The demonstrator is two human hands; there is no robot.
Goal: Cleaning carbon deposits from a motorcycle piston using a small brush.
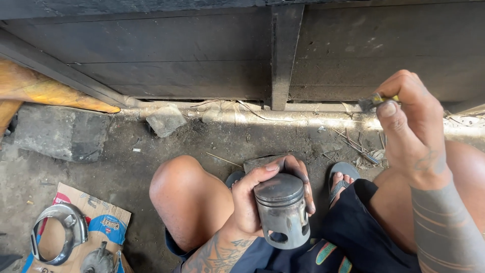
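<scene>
In right hand, small tool mostly hidden, blurred

Tattooed forearms, dark shorts with colourful patches, grey flip-flops.

The piston is dull grey metal with dark sooty smears on its crown. The small brush has a yellow-green handle and dark bristles. The shorts are navy with orange and teal patches. The cardboard is brown, printed blue and red. The metal ring is silvery grey. The wall is blackish.
</scene>
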